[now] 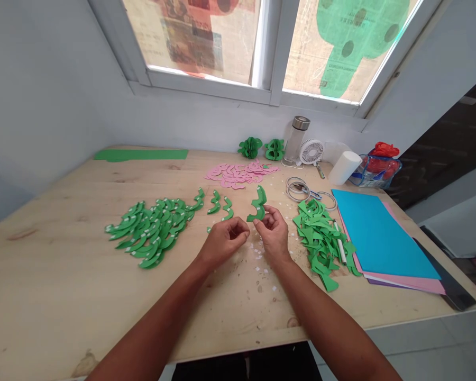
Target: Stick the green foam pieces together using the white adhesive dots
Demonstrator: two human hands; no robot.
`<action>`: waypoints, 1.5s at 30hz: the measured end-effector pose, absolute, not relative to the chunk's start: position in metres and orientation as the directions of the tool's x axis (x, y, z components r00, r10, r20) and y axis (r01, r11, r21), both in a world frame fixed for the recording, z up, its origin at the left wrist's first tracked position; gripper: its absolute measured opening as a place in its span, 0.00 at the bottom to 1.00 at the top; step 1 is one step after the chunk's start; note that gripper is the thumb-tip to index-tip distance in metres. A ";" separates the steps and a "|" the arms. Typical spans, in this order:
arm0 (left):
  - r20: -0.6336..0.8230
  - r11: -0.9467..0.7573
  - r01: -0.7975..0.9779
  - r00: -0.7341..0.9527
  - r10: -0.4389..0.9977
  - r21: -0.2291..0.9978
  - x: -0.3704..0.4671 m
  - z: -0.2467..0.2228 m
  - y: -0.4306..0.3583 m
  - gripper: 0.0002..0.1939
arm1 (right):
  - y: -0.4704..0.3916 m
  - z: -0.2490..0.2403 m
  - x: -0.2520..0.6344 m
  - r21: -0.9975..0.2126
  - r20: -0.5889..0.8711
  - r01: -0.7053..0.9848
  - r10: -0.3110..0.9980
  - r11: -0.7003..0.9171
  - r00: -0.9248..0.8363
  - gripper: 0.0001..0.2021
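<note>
My right hand [274,233] pinches a scalloped green paper piece [258,204] at its lower end and holds it upright above the wooden table [63,264]. To its left, my left hand [225,239] is closed, thumb and fingertips pressed together; whether something tiny is between them cannot be made out. Several loose green wavy pieces [227,207] lie just beyond my left hand. Further left spreads a large heap of green curved pieces [154,230] with small white squares on them. Tiny white paper bits [257,255] are scattered between and below my hands.
Pink paper cutouts [240,173] and green paper balls [250,147] lie toward the wall. Tape rolls [297,189], green scraps [315,233], a white marker [340,242] and blue sheets [384,233] are on the right. Behind stand a glass bottle [294,143] and small fan [311,152].
</note>
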State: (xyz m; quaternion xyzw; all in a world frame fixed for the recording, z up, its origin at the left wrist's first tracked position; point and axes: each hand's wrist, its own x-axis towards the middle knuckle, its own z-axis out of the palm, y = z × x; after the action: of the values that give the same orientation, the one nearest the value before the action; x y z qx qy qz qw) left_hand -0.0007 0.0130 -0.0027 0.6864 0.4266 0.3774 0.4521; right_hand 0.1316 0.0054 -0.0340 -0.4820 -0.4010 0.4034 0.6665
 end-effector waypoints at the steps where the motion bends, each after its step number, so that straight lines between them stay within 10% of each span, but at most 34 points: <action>1: 0.132 -0.193 0.201 0.282 0.950 0.961 -0.001 -0.004 0.015 0.06 | 0.005 -0.034 0.131 -0.966 0.145 -0.154 0.926 0.209 0.348 0.19; 8: 0.024 -0.021 -0.021 0.150 0.988 1.000 -0.002 -0.008 0.020 0.19 | 0.004 -0.037 0.128 -0.970 0.133 -0.157 0.944 0.187 0.301 0.19; 45: 0.060 -0.066 0.031 0.154 0.986 0.997 0.000 -0.014 0.021 0.13 | -0.005 -0.029 0.122 -0.972 0.234 0.052 0.937 0.228 0.259 0.18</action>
State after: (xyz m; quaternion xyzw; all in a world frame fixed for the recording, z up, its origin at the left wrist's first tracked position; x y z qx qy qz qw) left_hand -0.0004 0.0205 -0.0137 0.5614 0.4529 0.4666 0.5119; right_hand 0.1216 -0.0047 -0.0289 -0.5049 -0.4897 0.3618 0.6119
